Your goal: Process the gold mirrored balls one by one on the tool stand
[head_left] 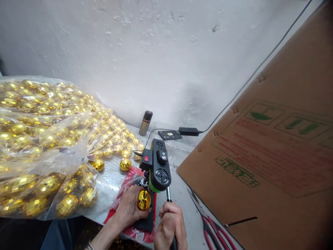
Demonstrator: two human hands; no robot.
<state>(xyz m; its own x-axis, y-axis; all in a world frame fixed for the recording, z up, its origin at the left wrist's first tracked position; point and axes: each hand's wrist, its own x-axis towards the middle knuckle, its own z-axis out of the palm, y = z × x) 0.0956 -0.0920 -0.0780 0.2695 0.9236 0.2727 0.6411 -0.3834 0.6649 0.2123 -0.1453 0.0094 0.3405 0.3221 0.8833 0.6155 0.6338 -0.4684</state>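
Observation:
A small black and green bench drill press [160,166] with a red switch stands near the front of the table. My left hand [130,205] is closed around a shiny gold faceted ball [144,200] at the machine's base, just below the head. The drill bit and where it meets the ball are hidden. My right hand [170,225] is wrapped around the black-gripped lever handle [169,194] to the right of the ball. Red plastic sheet [149,237] lies beneath the machine's base.
Clear plastic bags [49,139] full of gold balls fill the left side. Two loose balls [125,164] lie beside them. At the back are a bottle [145,123], a dark flat panel [170,134] and a power adapter [189,131]. Red-handled scissors [212,225] and a large carton [273,146] lie right.

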